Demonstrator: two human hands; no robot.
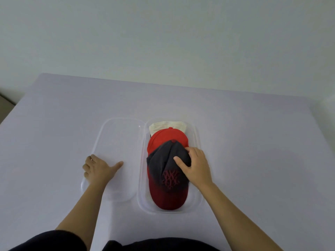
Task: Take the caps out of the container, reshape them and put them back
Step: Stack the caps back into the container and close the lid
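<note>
The take-out step is in hand, and at its first cap, judging by how full the container is. The right grip (196,165) is closed on the crown of the grey cap (160,165), thumb on top and fingers curled over its right side, bunching the cloth between them. The left grip (97,169) steadies the open lid (119,138), fingers bent over its left rim and thumb lying flat across it. The next move probably calls for lifting the grey cap straight up, clear of the container (198,200) wall, then setting it on the bare tabletop (253,151), where both grips can push the crown out round

The grey cap lies topmost in the container, which stands near the middle of the tabletop's near edge with its lid spread to the left. Its crown is creased and sunken, plainly soft cloth. The dark red brim points toward the near edge, and a red stitched emblem sits on the front. Behind it nest a red cap (166,137) and a cream cap (163,126), toward the far edge
</note>
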